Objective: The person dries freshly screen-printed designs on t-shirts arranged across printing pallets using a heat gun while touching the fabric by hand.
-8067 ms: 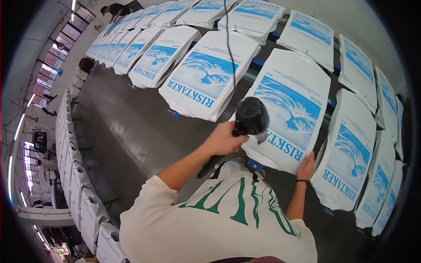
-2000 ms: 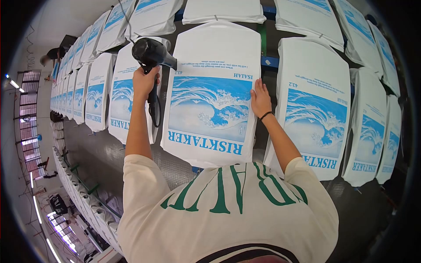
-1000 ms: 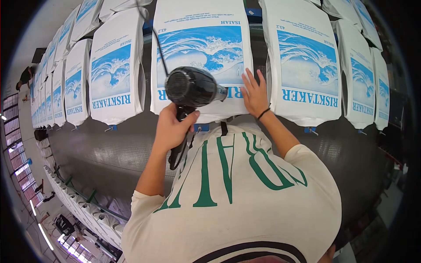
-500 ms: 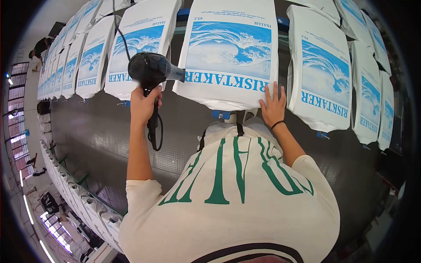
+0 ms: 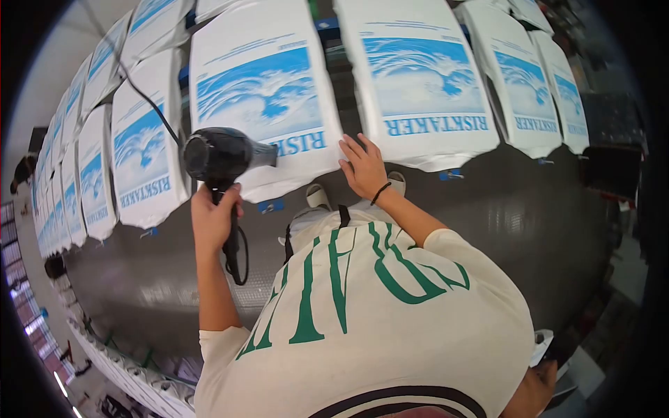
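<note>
My left hand (image 5: pixel 217 217) is wrapped around the handle of a black hair dryer (image 5: pixel 217 155). The dryer's nozzle points right, over the lower part of a white shirt (image 5: pixel 230 182) with a blue wave print and the word RISKTAKER. Part of that lettering is hidden behind the nozzle. My right hand (image 5: pixel 364 167) has its fingers spread, fingertips at the lower corners where this shirt and the neighbouring white shirt (image 5: pixel 432 157) come close. Nothing is in that hand. From the dryer a dark cord (image 5: pixel 150 103) runs up and left.
More printed white shirts (image 5: pixel 143 188) on boards curve away left and right. Blue fittings (image 5: pixel 270 206) stick out below the boards. A grey floor (image 5: pixel 474 230) lies under my feet. At the lower right is another person's arm (image 5: pixel 533 393). A second row of boards (image 5: pixel 132 373) runs lower left.
The view has shifted along the row of shirts. My right hand has gone from the lower right of one shirt to the gap between two. Another person's arm has appeared lower right.
</note>
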`<action>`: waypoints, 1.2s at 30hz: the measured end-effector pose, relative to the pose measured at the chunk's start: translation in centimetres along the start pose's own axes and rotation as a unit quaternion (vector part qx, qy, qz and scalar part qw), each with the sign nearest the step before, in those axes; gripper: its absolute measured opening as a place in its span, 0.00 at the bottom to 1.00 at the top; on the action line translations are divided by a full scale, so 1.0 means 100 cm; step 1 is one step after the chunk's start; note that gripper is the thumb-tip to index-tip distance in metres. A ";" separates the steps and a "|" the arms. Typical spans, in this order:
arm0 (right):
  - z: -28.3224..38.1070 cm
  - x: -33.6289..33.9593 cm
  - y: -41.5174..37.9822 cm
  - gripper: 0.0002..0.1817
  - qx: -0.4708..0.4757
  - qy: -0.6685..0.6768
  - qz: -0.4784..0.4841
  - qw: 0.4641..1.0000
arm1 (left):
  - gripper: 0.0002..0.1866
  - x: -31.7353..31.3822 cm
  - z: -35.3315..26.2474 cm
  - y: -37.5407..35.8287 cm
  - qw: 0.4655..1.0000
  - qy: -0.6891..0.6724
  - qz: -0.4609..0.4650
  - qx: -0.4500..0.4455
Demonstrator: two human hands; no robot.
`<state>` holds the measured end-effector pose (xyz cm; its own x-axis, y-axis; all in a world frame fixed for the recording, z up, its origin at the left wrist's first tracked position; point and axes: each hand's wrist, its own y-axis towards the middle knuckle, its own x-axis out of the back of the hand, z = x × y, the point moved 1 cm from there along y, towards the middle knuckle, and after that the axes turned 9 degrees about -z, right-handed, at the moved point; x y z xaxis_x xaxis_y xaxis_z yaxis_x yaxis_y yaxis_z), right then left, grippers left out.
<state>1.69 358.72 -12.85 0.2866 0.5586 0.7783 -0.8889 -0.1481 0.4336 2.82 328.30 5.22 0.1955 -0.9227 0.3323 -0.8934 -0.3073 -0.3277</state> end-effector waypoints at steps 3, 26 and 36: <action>-0.043 0.054 0.004 0.16 -0.072 0.090 -0.050 0.992 | 0.09 -0.082 -0.025 -0.017 0.997 -0.030 0.074 -0.023; -0.383 0.188 -0.058 0.31 -0.183 0.061 -0.055 0.980 | 0.11 -0.323 -0.103 -0.116 0.991 0.068 -0.107 -0.035; -0.391 0.201 -0.063 0.25 -0.217 0.136 -0.060 0.965 | 0.12 -0.450 -0.138 -0.115 0.996 0.035 0.084 -0.025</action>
<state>-0.94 402.84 -17.66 0.3453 0.7521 0.5614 -0.9378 0.2538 0.2369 -1.27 376.60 6.28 0.0147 -0.9414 0.3370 -0.9309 -0.1360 -0.3392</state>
